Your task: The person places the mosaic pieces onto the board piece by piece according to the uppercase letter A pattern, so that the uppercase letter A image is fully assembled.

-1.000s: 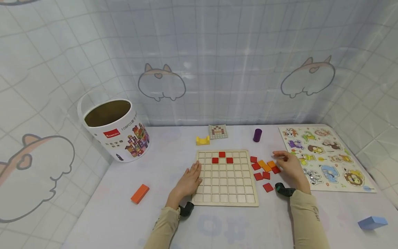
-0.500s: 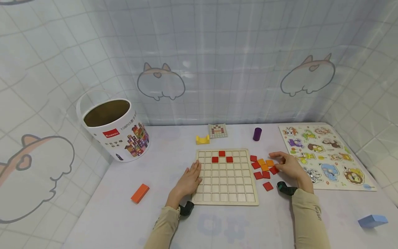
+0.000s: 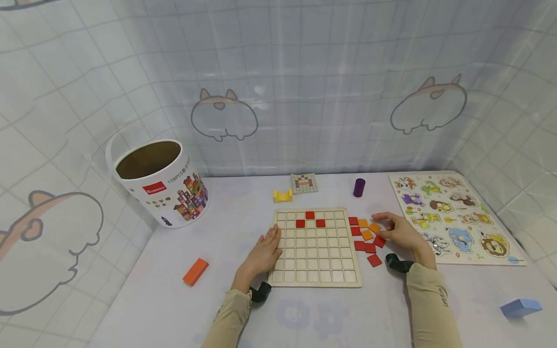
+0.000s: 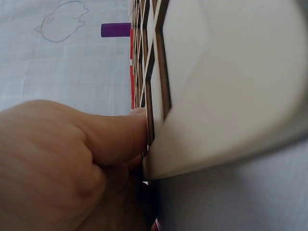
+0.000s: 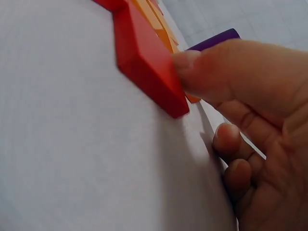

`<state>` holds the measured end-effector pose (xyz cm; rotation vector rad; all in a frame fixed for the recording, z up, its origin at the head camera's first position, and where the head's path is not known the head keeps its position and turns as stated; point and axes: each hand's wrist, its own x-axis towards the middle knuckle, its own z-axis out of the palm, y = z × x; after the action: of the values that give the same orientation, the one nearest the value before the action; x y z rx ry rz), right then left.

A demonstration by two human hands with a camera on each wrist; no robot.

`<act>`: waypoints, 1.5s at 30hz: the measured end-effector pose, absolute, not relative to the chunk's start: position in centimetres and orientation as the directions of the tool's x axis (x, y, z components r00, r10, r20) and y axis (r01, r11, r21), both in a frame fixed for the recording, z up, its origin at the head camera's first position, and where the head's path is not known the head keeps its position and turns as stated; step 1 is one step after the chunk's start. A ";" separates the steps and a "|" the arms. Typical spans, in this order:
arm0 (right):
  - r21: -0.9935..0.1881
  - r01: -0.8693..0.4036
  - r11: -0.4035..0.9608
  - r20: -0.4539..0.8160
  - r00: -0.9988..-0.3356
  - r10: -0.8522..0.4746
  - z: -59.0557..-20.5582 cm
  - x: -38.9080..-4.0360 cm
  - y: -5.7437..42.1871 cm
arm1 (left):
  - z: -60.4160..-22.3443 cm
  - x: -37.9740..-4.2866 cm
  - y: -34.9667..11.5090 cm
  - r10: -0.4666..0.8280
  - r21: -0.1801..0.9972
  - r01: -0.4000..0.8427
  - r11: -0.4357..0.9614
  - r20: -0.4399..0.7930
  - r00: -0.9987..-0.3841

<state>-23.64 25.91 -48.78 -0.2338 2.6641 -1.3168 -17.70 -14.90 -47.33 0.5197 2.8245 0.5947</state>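
Note:
A pale wooden grid board (image 3: 312, 251) lies in the middle of the table in the head view, with three red square tiles set in its upper cells. My left hand (image 3: 261, 252) rests along the board's left edge, fingers extended; the left wrist view has its thumb (image 4: 120, 137) against the edge. Right of the board, red and orange tiles (image 3: 366, 235) lie in a loose cluster. At the cluster's right side is my right hand (image 3: 402, 235), thumb and forefinger spread. In the right wrist view its thumb touches a red tile (image 5: 151, 62) lying on the table.
Behind the board are a pattern card (image 3: 304, 183), a yellow block (image 3: 283, 196) and a purple cylinder (image 3: 359, 187). An animal puzzle board (image 3: 452, 241) lies at right. A bucket (image 3: 163, 193) and an orange block (image 3: 196, 272) stand left; a blue block (image 3: 520, 308) is front right.
My right hand has moved slightly left, and the loose tiles now lie closer to the board and straighter beside it. My left hand has stayed at the board's edge.

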 end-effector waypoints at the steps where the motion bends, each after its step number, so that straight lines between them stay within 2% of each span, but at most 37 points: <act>1: -0.796 -0.070 0.601 -0.072 -0.975 -0.210 -48.8 -23.6 25.8 | -47.3 -17.7 -14.9 0.379 0.422 0.294 0.858 -0.132 -0.916; 25: -0.745 -0.010 0.667 0.006 -1.000 -0.009 -49.2 -23.8 24.2 | -47.5 -17.8 -15.0 0.382 0.431 0.296 0.852 -0.127 -0.916; 38: -0.772 -0.037 0.635 -0.004 -0.998 -0.064 -47.6 -23.8 22.7 | -47.5 -17.8 -14.9 0.385 0.429 0.300 0.852 -0.127 -0.914; 45: -0.813 -0.128 0.568 0.060 -0.989 -0.136 -47.1 -23.9 20.8 | -47.4 -17.8 -14.9 0.381 0.426 0.294 0.856 -0.134 -0.915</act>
<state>-23.86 20.79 -47.05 -0.2336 2.7737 -1.4363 -17.81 -14.92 -47.43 0.5186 2.8182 0.5963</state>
